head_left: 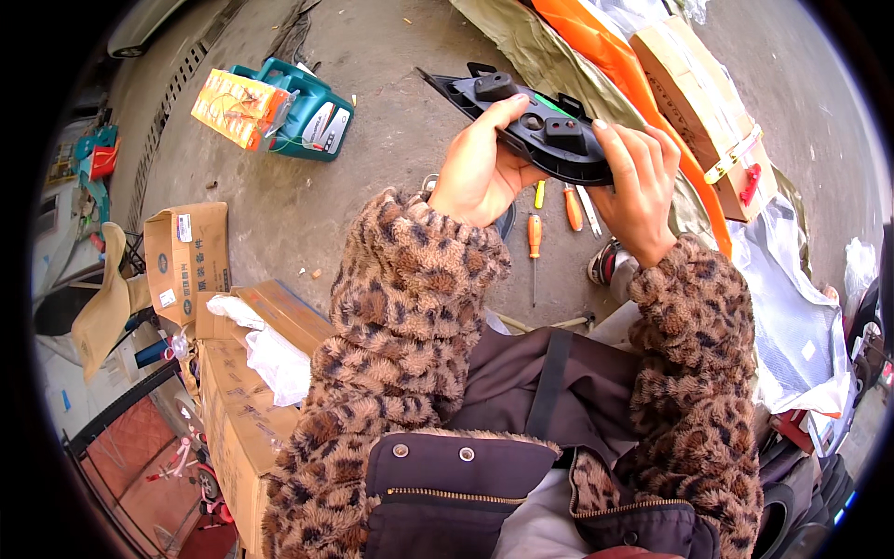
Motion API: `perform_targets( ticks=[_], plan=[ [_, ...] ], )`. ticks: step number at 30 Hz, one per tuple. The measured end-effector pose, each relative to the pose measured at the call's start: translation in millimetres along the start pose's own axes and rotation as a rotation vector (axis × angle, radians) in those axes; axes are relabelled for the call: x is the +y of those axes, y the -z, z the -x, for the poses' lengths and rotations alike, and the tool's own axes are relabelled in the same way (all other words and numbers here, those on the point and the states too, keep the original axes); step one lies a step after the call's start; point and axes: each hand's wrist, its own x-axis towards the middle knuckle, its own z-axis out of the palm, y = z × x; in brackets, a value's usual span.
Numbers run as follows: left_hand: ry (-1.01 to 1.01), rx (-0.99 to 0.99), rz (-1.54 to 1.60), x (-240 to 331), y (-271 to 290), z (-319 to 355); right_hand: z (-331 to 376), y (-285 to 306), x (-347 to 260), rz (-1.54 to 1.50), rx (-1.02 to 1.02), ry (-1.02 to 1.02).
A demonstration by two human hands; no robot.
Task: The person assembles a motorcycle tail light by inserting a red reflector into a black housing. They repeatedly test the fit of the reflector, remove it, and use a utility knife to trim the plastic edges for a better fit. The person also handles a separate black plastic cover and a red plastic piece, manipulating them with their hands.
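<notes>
Held up in front of me is a long, curved black plastic part (559, 160) with raised block-shaped mounts, a round hole and a bright green strip. My left hand (477, 172) grips its left side from below, thumb lying over the top. At its right end, my right hand (641, 177) has bent fingers on the upper edge; its thumb is hidden. On the floor beneath lie an orange-handled screwdriver (535, 235), a second orange-handled tool (573, 211), a slim silver tool (589, 211) and a small yellow object (540, 194).
A teal jug (321, 130) with an orange package (237, 110) against it stands at the far left. Cardboard boxes (244, 419) and white plastic wrap (279, 363) are on my left. Orange and olive sheeting (605, 70) and a long carton (694, 102) lie on the right.
</notes>
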Motion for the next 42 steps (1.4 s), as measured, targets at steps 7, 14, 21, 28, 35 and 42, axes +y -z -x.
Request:
perform_targets(
  ticks=[7, 14, 21, 28, 35, 42],
  plan=[
    [-0.25, -0.039, -0.659, 15.5, -8.9, 7.1, -4.5, 4.7, 2.0, -0.647, 0.017, -0.771],
    [-0.548, 0.152, -0.586, 17.6, -1.2, -4.8, -3.8, 14.2, -4.1, -1.144, -0.06, -1.015],
    [-0.657, 0.084, -0.347, -10.4, 0.4, -20.1, 2.3, 4.1, -11.0, -1.264, -0.185, -1.105],
    [-0.71, 0.18, -0.505, -9.5, -5.1, -23.1, 2.7, 3.0, -17.6, -1.251, -0.129, -1.148],
    [-0.641, 0.174, -0.556, -9.3, 5.6, -33.2, 8.0, -3.8, -7.4, -1.277, -0.211, -1.167],
    [-0.422, 0.079, -0.591, -6.3, 20.1, -34.1, 2.8, 3.0, 2.0, -1.358, -0.28, -1.401]
  ],
)
